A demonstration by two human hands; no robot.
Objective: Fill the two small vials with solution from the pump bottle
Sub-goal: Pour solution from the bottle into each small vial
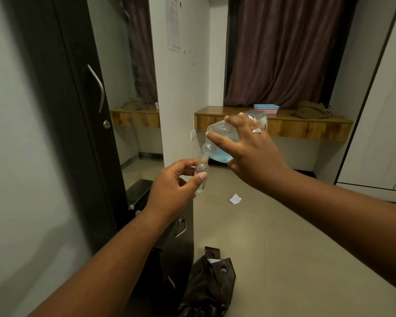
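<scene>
— What's each hand doing right now?

— The right hand (pixel 249 143) is clamped over the top of the bottle (pixel 222 138), which is tipped with its open neck down and to the left. No pump is fitted that I can see. The left hand (pixel 172 188) pinches a small vial (pixel 201 172) upright between thumb and fingers, its mouth touching or just under the bottle's neck, out over the floor (pixel 284 225) in the middle of the room.

— Does the bottle look heavy?

— I'd guess not. It's clear plastic with only a pool of blue solution (pixel 222 156) low near the neck, so light but sloshy. The spread grip across its body seems right.

— And the vial?

— Tiny, light, probably stiff plastic, slippery if wetted. Holding it at mid-body keeps the mouth free. A little liquid may sit at its bottom; I can't tell. I can't see a second vial.
</scene>
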